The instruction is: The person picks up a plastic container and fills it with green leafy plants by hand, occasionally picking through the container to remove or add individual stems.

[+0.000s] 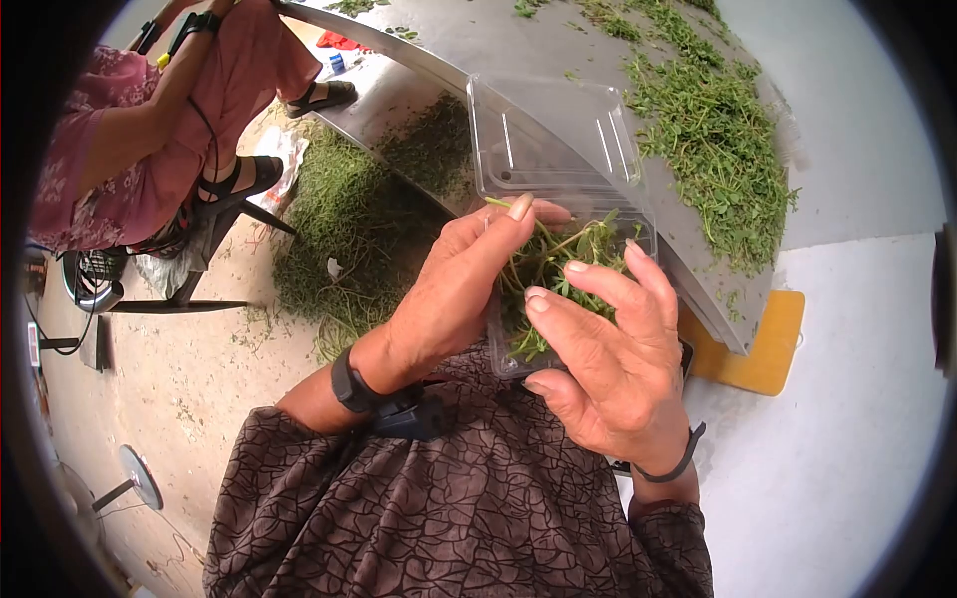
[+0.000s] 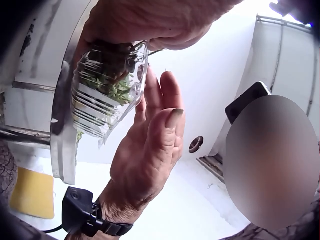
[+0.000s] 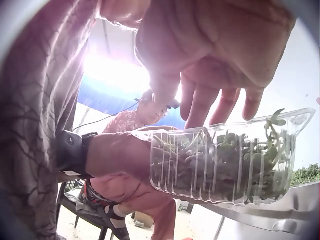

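Note:
A clear plastic box (image 1: 495, 329) with its ribbed lid (image 1: 543, 135) folded back holds green leafy stems (image 1: 588, 244). My left hand (image 1: 464, 264) grips the box by its left side, the thumb over the rim against a stem. In the right wrist view the box (image 3: 225, 165) looks filled with leaves nearly to its rim. Over the opening, my right hand (image 1: 623, 364) hovers with fingers spread and slightly bent, holding nothing visible. The left wrist view shows this right hand (image 2: 150, 145) beside the box (image 2: 102, 95).
A metal table (image 1: 558, 50) carries a long heap of greens (image 1: 713, 149). Below its edge lies a larger pile of greens (image 1: 334, 229) on the floor. Another person (image 1: 150, 140) sits at the left. A yellow board (image 1: 763, 344) is beside the table's corner.

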Tool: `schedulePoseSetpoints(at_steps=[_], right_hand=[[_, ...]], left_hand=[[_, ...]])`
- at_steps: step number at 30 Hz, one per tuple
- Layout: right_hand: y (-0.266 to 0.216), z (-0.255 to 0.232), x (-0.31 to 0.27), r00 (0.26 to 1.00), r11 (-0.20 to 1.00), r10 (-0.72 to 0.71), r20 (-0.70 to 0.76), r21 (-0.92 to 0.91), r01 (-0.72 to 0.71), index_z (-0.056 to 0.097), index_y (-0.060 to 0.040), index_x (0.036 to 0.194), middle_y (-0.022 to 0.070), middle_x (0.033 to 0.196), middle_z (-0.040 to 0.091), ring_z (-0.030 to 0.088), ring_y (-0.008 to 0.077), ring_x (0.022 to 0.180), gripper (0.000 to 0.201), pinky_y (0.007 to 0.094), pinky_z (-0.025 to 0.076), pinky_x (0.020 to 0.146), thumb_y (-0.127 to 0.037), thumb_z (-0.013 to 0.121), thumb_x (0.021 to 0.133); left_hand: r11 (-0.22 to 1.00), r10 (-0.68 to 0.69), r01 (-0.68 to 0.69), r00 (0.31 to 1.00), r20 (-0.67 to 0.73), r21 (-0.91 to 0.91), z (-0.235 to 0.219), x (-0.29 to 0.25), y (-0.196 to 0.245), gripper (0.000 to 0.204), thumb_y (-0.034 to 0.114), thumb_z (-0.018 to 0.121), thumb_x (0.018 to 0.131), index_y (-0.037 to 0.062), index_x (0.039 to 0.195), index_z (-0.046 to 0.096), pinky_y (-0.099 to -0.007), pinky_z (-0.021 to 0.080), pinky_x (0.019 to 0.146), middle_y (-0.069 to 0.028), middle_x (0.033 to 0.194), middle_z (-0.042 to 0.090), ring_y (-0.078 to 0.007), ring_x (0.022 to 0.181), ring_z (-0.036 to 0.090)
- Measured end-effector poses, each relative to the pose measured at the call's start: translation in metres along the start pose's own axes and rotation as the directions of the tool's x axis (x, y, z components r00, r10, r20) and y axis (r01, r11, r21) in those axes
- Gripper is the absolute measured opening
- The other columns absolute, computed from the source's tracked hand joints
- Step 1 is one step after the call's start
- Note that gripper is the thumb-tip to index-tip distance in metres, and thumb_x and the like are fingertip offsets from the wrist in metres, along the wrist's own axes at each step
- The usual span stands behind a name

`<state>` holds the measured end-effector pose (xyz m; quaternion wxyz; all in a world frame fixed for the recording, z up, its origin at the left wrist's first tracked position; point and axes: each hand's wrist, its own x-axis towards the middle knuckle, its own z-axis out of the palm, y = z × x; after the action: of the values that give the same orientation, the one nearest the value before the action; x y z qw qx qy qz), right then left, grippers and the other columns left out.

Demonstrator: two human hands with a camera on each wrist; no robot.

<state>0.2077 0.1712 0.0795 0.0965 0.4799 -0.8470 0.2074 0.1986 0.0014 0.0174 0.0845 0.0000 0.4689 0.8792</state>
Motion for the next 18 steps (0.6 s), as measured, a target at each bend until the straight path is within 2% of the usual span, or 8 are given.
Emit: schedulePoseSetpoints(at_steps=[6,8,12,14,15,16,18], right_hand=[[-0.003,0.015,0.004,0.998,1.000,-0.002,0.062,-0.028,0.004,0.061,0.0013,0.115,0.0101,0.103,0.064,0.049,0.0298,0.117,0.048,0.0558,0.027,0.109,-0.023,0.072,0.076],[-0.002,0.018,0.005,0.996,0.999,0.033,0.086,-0.040,-0.029,0.063,0.0001,0.110,0.0089,0.100,0.068,0.055,0.0296,0.112,0.041,0.0553,0.030,0.107,-0.033,0.064,0.086],[0.001,0.012,0.005,0.996,1.000,0.014,0.087,-0.025,-0.012,0.063,0.0003,0.111,0.0092,0.101,0.069,0.055,0.0299,0.111,0.044,0.0544,0.030,0.107,-0.037,0.061,0.089],[0.004,-0.001,0.003,0.997,1.000,0.002,-0.083,-0.025,-0.004,0.061,0.0006,0.116,0.0113,0.100,0.068,0.055,0.0296,0.112,0.042,0.0549,0.030,0.106,-0.031,0.063,0.088],[0.007,-0.005,0.000,0.991,0.999,0.034,-0.130,-0.034,-0.039,0.062,0.0000,0.116,0.0102,0.100,0.070,0.057,0.0290,0.110,0.042,0.0544,0.032,0.104,-0.035,0.058,0.092],[0.009,-0.009,-0.004,0.985,0.998,0.057,-0.166,-0.015,-0.060,0.063,0.0004,0.115,0.0090,0.095,0.070,0.057,0.0280,0.110,0.043,0.0536,0.033,0.103,-0.034,0.061,0.090],[0.012,-0.007,-0.009,0.986,0.994,0.084,-0.144,-0.063,-0.094,0.062,-0.0007,0.112,0.0083,0.097,0.072,0.057,0.0289,0.109,0.046,0.0531,0.030,0.106,-0.042,0.056,0.093]], left_hand=[[0.998,-0.067,0.067,0.998,0.021,0.012,-0.002,-0.001,0.000,0.042,0.031,0.041,0.102,-0.0036,0.120,0.056,-0.0305,0.046,0.091,-0.0102,0.113,0.060,-0.0149,0.102,0.056],[0.995,-0.100,0.100,0.995,0.027,-0.003,-0.003,-0.001,0.000,0.042,0.032,0.042,0.102,-0.0035,0.120,0.056,-0.0303,0.046,0.091,-0.0101,0.113,0.060,-0.0147,0.103,0.056],[0.999,-0.036,0.036,0.999,0.033,-0.007,-0.001,-0.002,0.001,0.041,0.030,0.042,0.101,-0.0033,0.120,0.056,-0.0314,0.045,0.093,-0.0113,0.114,0.060,-0.0159,0.103,0.057],[0.999,0.050,-0.050,0.999,0.006,-0.006,-0.002,-0.001,0.000,0.042,0.030,0.041,0.102,-0.0039,0.121,0.055,-0.0324,0.045,0.095,-0.0130,0.116,0.061,-0.0176,0.103,0.059],[0.999,0.013,-0.013,1.000,0.004,-0.046,-0.003,-0.001,0.002,0.042,0.030,0.040,0.102,-0.0044,0.121,0.055,-0.0326,0.045,0.095,-0.0131,0.116,0.061,-0.0178,0.104,0.059],[0.996,-0.021,0.021,1.000,0.005,-0.085,-0.003,-0.001,0.004,0.043,0.031,0.040,0.102,-0.0049,0.121,0.055,-0.0327,0.045,0.095,-0.0133,0.116,0.061,-0.0181,0.104,0.059],[0.996,-0.017,0.017,1.000,0.003,-0.091,-0.004,-0.001,0.004,0.043,0.031,0.040,0.102,-0.0051,0.121,0.055,-0.0329,0.045,0.095,-0.0133,0.116,0.062,-0.0183,0.104,0.060]])
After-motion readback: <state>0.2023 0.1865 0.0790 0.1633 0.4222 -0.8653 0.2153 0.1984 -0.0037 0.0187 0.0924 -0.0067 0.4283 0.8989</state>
